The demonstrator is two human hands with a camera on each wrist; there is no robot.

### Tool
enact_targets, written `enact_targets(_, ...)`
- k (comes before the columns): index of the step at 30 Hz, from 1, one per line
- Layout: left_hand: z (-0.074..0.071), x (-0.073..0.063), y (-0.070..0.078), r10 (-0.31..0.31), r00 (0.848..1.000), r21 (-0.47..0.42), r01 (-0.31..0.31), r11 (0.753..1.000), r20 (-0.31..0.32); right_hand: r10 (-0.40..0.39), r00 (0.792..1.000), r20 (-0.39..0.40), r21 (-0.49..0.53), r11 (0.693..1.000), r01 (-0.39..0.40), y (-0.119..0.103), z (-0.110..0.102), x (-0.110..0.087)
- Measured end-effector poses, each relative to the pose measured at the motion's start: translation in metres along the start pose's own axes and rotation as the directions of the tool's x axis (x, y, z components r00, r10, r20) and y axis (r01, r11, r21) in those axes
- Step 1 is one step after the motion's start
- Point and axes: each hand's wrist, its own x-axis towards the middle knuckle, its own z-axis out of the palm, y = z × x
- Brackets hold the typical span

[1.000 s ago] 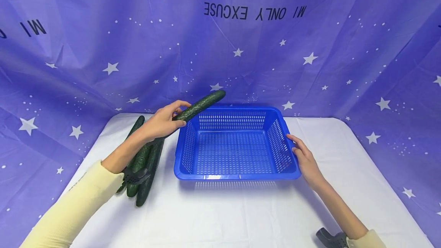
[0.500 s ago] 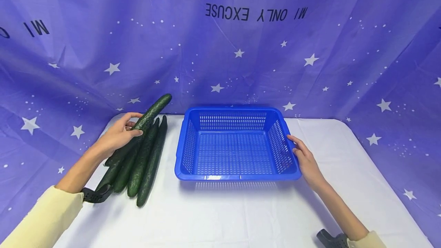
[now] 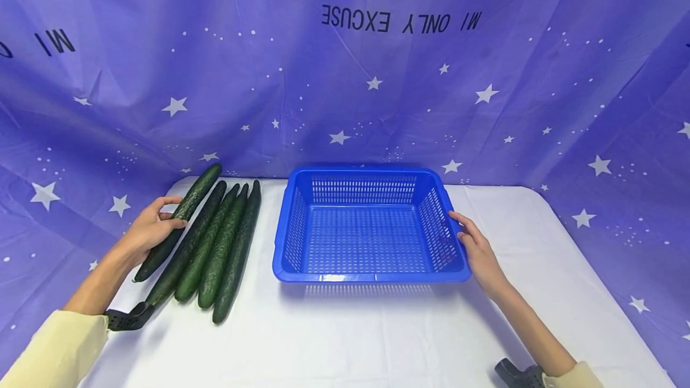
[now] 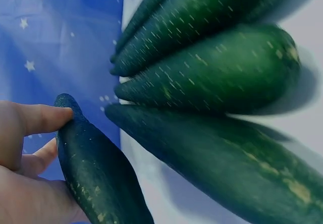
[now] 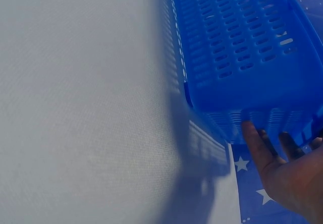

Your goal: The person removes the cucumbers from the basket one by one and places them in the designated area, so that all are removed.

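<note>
In the head view my left hand (image 3: pixel 149 229) pinches a dark green cucumber (image 3: pixel 200 189) between thumb and fingers, at the left end of a row of several cucumbers (image 3: pixel 220 250). The left wrist view shows the held cucumber (image 4: pixel 103 171) slanting down from the fingertips, a gap apart from its nearest neighbour (image 4: pixel 212 158). My right hand (image 3: pixel 481 256) holds the right rim of a blue plastic basket (image 3: pixel 372 278), which has slotted walls and nothing inside. From the right wrist, the thumb and fingers are seen at the basket's end wall (image 5: pixel 252 95).
A white cloth (image 3: pixel 345 340) covers the table. Behind and at both sides hangs a purple curtain (image 3: pixel 409 106) with white stars and upside-down lettering. A black wrist mount (image 3: pixel 129 318) sits on the left wrist, another mount (image 3: pixel 518 373) by the right sleeve.
My left hand has carried its cucumber leftward and down, from beside the basket across the row to the row's left end. The right hand and basket have stayed put.
</note>
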Motion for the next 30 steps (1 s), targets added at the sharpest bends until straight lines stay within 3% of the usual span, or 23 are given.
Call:
enact_targets(10, 0.001, 0.003, -0.03, -0.016, 1.0, 0.021, 0.016, 1.0, 0.007, 0.01, 1.0, 0.003, -0.001, 1.0, -0.01, 0.001, 0.0, 0.0)
enact_targets(21, 0.001, 0.01, -0.045, -0.021, 1.0, -0.011, 0.021, 1.0, 0.012, 0.012, 1.0, -0.002, 0.002, 1.0, -0.012, 0.002, 0.0, -0.001)
enact_targets(30, 0.003, 0.016, -0.06, -0.059, 0.997, -0.115, 0.064, 0.991, 0.043, 0.006, 1.0, -0.009, 0.009, 1.0, -0.006, 0.002, 0.0, 0.001)
